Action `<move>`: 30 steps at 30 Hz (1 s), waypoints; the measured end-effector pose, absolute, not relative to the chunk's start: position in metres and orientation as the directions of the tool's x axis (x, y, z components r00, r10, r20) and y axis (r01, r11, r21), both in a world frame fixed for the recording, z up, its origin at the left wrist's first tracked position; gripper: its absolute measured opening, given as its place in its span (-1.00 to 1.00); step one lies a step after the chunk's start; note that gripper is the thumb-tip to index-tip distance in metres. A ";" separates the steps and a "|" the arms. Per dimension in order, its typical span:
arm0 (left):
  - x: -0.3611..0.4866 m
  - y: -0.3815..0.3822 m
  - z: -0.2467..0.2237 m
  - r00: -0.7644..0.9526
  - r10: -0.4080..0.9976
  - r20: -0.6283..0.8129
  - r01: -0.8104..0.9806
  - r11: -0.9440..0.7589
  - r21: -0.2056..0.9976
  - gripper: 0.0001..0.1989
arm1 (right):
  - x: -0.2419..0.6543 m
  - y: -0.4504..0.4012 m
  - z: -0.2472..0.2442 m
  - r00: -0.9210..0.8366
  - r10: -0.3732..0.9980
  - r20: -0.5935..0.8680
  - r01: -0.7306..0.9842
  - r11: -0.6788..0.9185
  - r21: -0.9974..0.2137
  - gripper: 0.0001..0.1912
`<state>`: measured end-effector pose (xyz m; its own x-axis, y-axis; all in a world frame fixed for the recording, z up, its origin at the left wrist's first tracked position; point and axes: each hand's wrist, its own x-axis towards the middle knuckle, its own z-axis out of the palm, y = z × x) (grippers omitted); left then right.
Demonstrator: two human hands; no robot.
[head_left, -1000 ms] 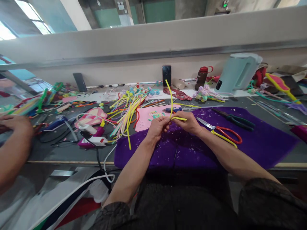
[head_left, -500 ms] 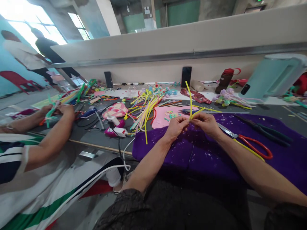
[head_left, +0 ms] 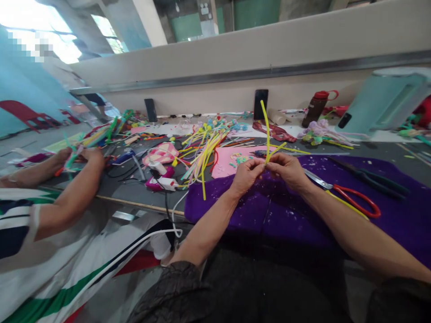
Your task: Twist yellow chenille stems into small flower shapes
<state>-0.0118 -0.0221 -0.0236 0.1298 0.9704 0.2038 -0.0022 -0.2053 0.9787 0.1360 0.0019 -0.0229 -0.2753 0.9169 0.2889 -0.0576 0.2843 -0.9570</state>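
Observation:
Between my fingertips a yellow pipe cleaner is bent into a V, with one long end pointing up and a shorter end leaning right. My left hand pinches it low down at the bend. Close against it, my right hand is closed on the same yellow piece. Both hands are over a purple cloth. Beside my right wrist lie red-handled scissors, with another yellow strip partly under them. Dark-handled pliers rest farther right.
Beyond my hands are a pink sheet with small bits, a pile of coloured pipe cleaners, an upright phone, a brown bottle and a pale green kettle. A co-worker's arm reaches over the table at left.
My fingers stay on the yellow pipe cleaner; its shorter end now points up more steeply, nearer the long end. The view has shifted slightly.

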 end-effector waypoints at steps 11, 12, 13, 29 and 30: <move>-0.012 -0.015 -0.018 0.138 0.989 0.049 -0.131 -0.031 0.991 -0.69 | 0.139 0.012 -0.021 -0.304 0.922 0.239 -0.121 0.211 -0.970 -0.73; -0.012 -0.016 -0.018 0.135 0.990 0.048 -0.123 -0.032 0.992 -0.69 | 0.139 0.011 -0.020 -0.312 0.921 0.232 -0.122 0.203 -0.972 -0.73; -0.012 -0.016 -0.017 0.131 0.990 0.046 -0.115 -0.030 0.993 -0.70 | 0.140 0.011 -0.019 -0.320 0.921 0.223 -0.125 0.192 -0.973 -0.72; -0.012 -0.017 -0.018 0.119 0.992 0.029 -0.093 -0.018 0.996 -0.71 | 0.142 0.013 -0.018 -0.385 0.914 0.130 -0.197 0.057 -0.979 -0.73; -0.012 -0.017 -0.018 0.122 0.992 0.031 -0.095 -0.020 0.995 -0.71 | 0.142 0.013 -0.019 -0.392 0.911 0.128 -0.210 0.047 -0.977 -0.73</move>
